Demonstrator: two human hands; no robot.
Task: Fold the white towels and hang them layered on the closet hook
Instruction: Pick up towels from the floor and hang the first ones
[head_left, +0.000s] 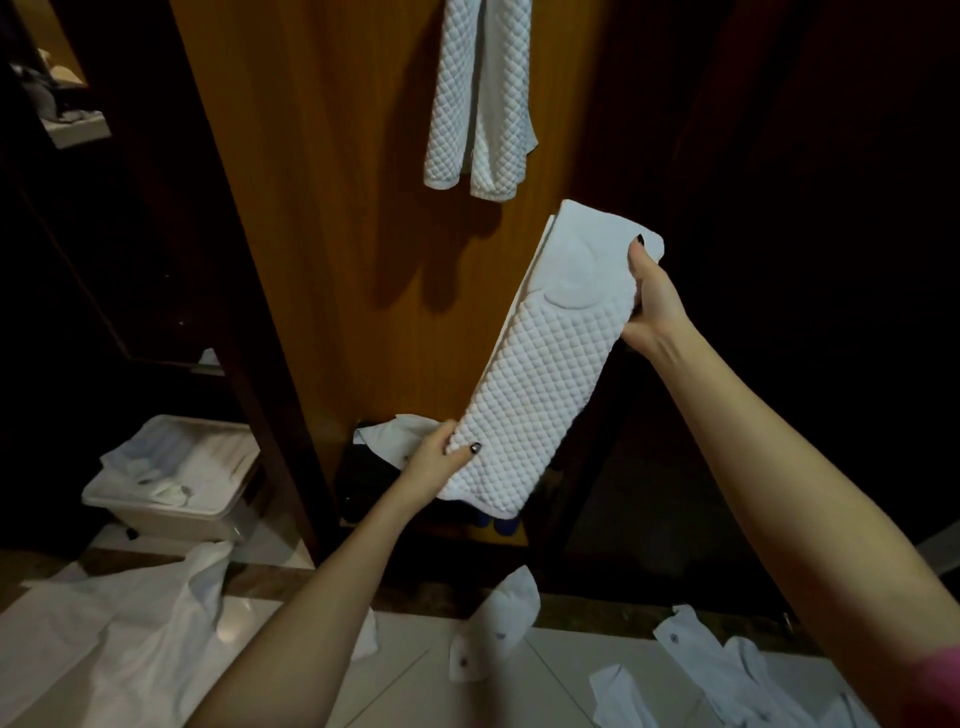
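Observation:
A white quilted towel (540, 364), folded into a long narrow strip, is held slanted in front of the wooden closet panel (332, 208). My left hand (441, 460) grips its lower end with the thumb on top. My right hand (652, 299) pinches its upper end, where the smooth band shows. Another white quilted towel (480, 98) hangs folded over at the top of the panel; the hook that carries it is out of view.
A beige bin (171, 499) with white cloth in it stands at the lower left. White shirts (104, 639) and other cloth pieces (493, 639) lie scattered on the tiled floor. A dark box (369, 483) sits at the closet's bottom. Dark closet space lies to the right.

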